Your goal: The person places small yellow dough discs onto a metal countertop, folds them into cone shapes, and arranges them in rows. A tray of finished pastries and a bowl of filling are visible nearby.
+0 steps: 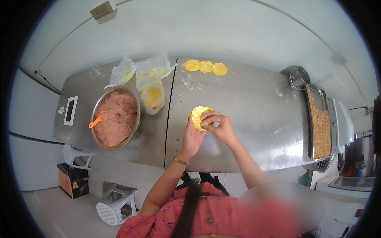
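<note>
A small stack of yellow round dough wrappers [196, 115] rests in my left hand [191, 142], held over the middle of the steel table. My right hand [223, 129] is closed in a pinch at the right edge of the stack, its fingertips on the wrapper surface. Whether a single sheet is lifted between them cannot be seen. Farther off, three yellow wrappers [205, 66] lie flat in a row, edges touching or nearly so. To the left is a large metal bowl [138, 123] of pink ground meat filling [115, 133], with an orange measuring scoop [99, 119] lying on it.
Plastic bags [152, 104] with yellow wrappers sit behind the bowl. A white scale [71, 111] is at the far left. On the right stand a tray [311, 146] filled with small filled pieces and a metal pot [298, 77]. White stools [109, 210] stand below the table.
</note>
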The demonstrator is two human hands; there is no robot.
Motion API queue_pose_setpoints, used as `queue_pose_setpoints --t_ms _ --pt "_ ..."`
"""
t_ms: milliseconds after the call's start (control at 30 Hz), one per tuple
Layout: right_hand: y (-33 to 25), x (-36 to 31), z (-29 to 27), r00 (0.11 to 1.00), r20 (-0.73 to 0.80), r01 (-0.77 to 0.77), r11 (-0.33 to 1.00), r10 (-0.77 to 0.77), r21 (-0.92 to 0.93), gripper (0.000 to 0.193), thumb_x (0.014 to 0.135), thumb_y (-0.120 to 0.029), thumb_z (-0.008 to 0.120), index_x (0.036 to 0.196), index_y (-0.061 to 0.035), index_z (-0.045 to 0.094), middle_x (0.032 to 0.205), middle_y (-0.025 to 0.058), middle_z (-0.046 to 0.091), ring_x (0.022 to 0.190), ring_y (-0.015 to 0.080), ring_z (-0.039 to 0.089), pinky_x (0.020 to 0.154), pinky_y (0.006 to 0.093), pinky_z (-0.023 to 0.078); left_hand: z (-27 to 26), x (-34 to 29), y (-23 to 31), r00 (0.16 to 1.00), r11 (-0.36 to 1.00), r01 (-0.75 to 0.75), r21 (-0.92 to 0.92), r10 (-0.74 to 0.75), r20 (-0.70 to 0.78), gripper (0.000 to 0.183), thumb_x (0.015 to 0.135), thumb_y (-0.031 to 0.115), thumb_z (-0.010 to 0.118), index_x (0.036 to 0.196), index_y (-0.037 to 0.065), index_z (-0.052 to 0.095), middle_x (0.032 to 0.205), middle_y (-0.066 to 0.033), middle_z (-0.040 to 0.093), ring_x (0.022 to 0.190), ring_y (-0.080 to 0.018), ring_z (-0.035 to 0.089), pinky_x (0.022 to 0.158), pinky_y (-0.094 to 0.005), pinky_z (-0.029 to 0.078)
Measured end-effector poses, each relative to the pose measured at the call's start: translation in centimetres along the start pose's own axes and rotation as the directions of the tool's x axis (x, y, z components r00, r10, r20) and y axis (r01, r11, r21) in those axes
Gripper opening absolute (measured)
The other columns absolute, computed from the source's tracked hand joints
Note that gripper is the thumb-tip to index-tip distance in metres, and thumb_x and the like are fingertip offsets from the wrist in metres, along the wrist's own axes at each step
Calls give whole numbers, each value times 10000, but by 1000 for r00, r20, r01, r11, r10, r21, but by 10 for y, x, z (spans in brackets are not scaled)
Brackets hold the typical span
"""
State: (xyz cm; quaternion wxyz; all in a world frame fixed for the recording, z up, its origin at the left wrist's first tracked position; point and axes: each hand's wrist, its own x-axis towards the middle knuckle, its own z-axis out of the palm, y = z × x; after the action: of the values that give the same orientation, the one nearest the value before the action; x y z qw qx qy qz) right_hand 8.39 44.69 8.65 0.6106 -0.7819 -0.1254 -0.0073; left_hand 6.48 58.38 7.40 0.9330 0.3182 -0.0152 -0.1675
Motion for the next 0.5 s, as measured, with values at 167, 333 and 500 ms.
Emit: queue_pose_setpoints --t_ms 167,333,500 --pt "-19 -12 13 990 -139 8 992 -26 -125 114 677 13 680 784 -25 689 953 47 654 919 221 592 799 311 468 -1 -7 0 999 998 31 51 -30 -20 570 977 454 221 1354 34 293 1341 -96 391 1246 -198 374 1060 -375 259" --pt "-15 -19 22 975 -216 -62 998 56 -25 130 680 31 657 797 -15 690 954 59 653 898 214 597 808 299 460 -1 -6 0 1000 996 11 92 -13 26 576 975 460 220 1365 40 280 1348 -97 383 1265 -202 354 1066 -379 252" --pt "-8 -17 20 937 -196 -220 925 288 310 96 672 61 654 757 22 676 939 51 612 878 172 579 794 281 452 0 -5 0 998 993 50 104 -53 30 567 979 442 205 1369 35 268 1367 -101 366 1283 -198 335 1076 -374 250"
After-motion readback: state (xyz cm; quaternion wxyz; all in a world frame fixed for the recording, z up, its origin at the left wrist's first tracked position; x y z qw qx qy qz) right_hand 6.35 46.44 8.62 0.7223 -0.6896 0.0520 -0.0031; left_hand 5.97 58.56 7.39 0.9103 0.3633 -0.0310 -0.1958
